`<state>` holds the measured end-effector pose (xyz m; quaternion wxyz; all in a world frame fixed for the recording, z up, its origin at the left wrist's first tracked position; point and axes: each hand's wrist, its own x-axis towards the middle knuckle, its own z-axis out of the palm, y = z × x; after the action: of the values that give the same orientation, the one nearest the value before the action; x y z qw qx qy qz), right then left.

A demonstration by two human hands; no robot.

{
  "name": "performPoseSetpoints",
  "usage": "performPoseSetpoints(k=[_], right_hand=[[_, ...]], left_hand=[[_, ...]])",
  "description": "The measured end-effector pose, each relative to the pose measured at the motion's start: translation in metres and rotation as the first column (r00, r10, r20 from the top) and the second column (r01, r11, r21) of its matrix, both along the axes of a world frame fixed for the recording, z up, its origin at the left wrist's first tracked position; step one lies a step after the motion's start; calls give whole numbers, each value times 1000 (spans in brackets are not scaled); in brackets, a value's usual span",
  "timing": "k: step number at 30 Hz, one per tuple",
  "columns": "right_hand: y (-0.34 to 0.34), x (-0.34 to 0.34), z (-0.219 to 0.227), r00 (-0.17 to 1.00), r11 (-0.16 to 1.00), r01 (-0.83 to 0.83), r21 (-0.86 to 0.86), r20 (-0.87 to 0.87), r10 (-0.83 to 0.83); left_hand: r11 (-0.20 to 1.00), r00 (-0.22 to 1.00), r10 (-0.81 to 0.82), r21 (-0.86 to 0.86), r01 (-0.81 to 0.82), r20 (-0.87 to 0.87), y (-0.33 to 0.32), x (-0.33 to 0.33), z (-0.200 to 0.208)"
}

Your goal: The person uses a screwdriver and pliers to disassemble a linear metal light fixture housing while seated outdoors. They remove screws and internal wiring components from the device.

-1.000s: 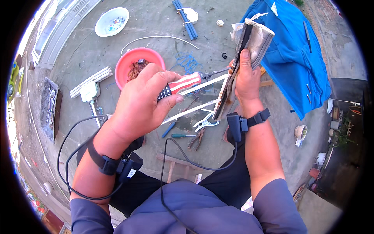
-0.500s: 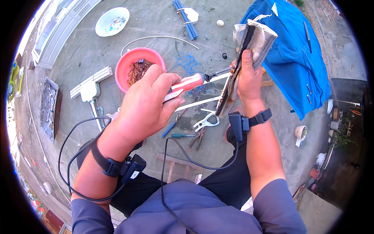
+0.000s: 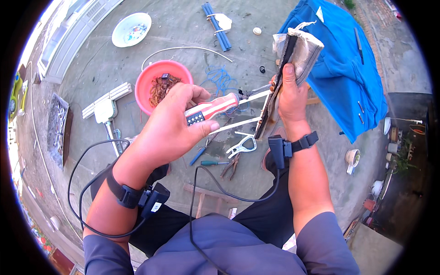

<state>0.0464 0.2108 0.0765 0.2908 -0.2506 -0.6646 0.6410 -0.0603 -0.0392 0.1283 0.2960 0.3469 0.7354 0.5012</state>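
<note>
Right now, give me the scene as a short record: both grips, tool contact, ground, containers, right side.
Left grip: around the handle of a red-and-white striped tool
Right grip: holding a worn grey-and-black piece, thumb on its near face
Tool contact: shaft points toward the piece; touch unclear
Ground: white clamp, green-handled screwdriver, pliers
Containers: pink basin with brown pieces; white basin farther out
Right side: blue cloth

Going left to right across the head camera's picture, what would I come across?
Long tray with a brown side → bundle of white tubes → pink basin → red-and-white striped handle → right hand → white cup.
</note>
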Motion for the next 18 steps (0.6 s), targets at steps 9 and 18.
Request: performPoseSetpoints(k=[9,18], right_hand=[[-3,0,3,999,999,8,38,53,-10],[-2,-3,5,999,998,39,49,-28,-37]], left_hand=[[1000,979,26,1,-27,204,1,2,8],[996,989,0,85,13,-148,0,1,-12]])
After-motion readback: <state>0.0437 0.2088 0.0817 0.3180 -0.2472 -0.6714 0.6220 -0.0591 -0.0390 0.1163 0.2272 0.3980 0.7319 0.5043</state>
